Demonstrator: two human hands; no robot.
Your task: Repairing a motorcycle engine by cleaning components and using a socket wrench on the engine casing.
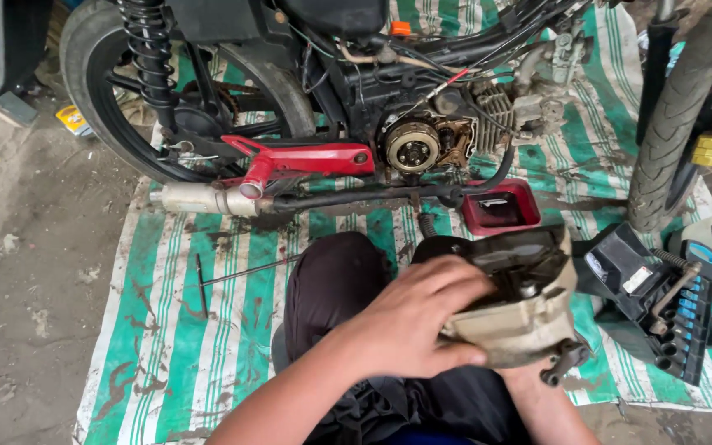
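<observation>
The grimy engine cover (512, 305) sits over the person's lap, above the dark-trousered knee (335, 284). The left hand (409, 321) grasps it from its left side, fingers (447, 284) spread over the top edge and thumb along the lower face. The right hand is hidden beneath the cover; only its forearm (545, 408) shows, so its grip cannot be told. Just right of the fingers lies a black socket set (673, 309). Beyond them stand a red tray (502, 208) and the motorcycle's exposed clutch (412, 147). Left of the fingers, a T-handle wrench (232, 276) lies on open striped tarp (175, 354).
</observation>
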